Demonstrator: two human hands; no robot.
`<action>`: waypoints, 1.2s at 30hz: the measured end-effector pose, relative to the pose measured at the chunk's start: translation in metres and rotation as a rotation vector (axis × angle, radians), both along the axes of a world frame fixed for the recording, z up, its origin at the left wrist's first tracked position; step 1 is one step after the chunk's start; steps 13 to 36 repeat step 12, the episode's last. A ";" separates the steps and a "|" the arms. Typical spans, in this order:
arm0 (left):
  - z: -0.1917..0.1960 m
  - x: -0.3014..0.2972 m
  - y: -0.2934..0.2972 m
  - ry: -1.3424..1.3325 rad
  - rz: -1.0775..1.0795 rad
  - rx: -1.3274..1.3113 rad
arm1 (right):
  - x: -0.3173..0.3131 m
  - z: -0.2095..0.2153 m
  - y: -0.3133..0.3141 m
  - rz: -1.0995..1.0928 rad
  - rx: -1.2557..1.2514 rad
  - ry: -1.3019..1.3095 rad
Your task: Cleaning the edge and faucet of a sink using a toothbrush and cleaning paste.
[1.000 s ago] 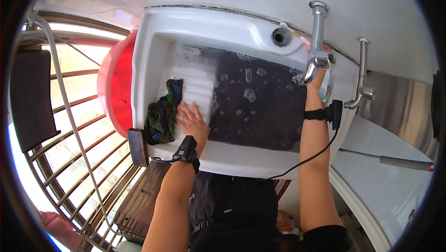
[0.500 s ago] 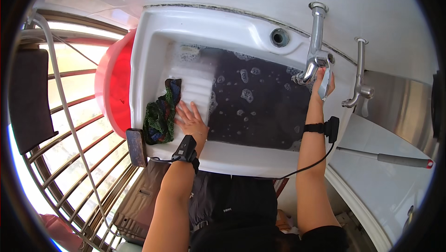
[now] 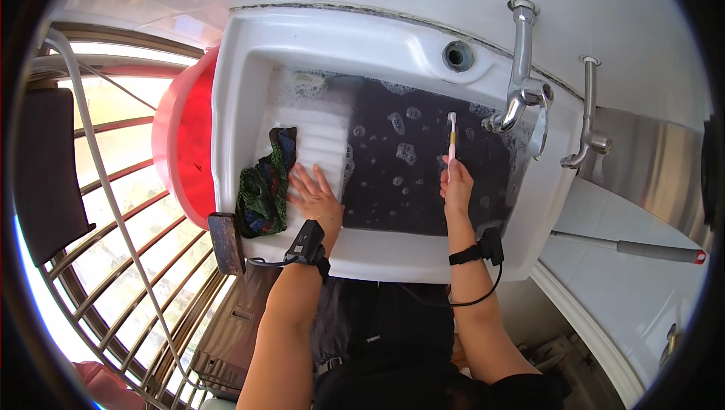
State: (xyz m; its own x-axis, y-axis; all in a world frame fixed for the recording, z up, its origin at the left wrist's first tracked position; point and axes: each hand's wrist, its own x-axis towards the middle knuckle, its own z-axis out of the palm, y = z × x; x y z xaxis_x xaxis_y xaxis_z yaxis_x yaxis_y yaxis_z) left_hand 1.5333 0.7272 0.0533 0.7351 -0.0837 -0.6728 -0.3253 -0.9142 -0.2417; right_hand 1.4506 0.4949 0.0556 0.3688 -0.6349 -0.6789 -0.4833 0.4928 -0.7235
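Note:
Held upright over the dark water (image 3: 377,191), a toothbrush (image 3: 452,138) with a pale handle and white head is gripped by my right hand (image 3: 457,187). My left hand (image 3: 313,198) lies with fingers spread on the ribbed washboard slope (image 3: 313,146) of the white sink (image 3: 393,259). Beside its fingertips is a crumpled cloth (image 3: 264,187), dark green, blue and black, which they may be touching. A chrome faucet (image 3: 521,97) with a lever (image 3: 539,137) reaches over the sink's right side.
A red basin (image 3: 192,146) stands left of the sink. On the sink's near left corner rests a dark wooden-backed block (image 3: 226,242). A second faucet (image 3: 593,123) is farther right, with a grey-handled rod (image 3: 642,250) below it. White foam patches float on the water.
My right hand has left the faucet lever and moved left over the water, where the toothbrush now shows in it. The left hand stays beside the cloth.

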 end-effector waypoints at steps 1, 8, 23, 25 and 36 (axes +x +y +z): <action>0.001 0.000 0.001 0.011 0.009 -0.003 | 0.016 0.018 0.009 0.051 0.037 -0.117; -0.002 -0.001 0.003 0.000 -0.017 -0.029 | 0.148 0.053 0.030 0.022 -0.003 -0.448; -0.004 0.001 0.003 0.063 0.039 -0.030 | 0.160 0.025 0.021 0.306 -0.587 -0.139; -0.004 0.001 0.003 0.063 0.039 -0.030 | 0.160 0.025 0.021 0.306 -0.587 -0.139; -0.004 0.001 0.003 0.063 0.039 -0.030 | 0.160 0.025 0.021 0.306 -0.587 -0.139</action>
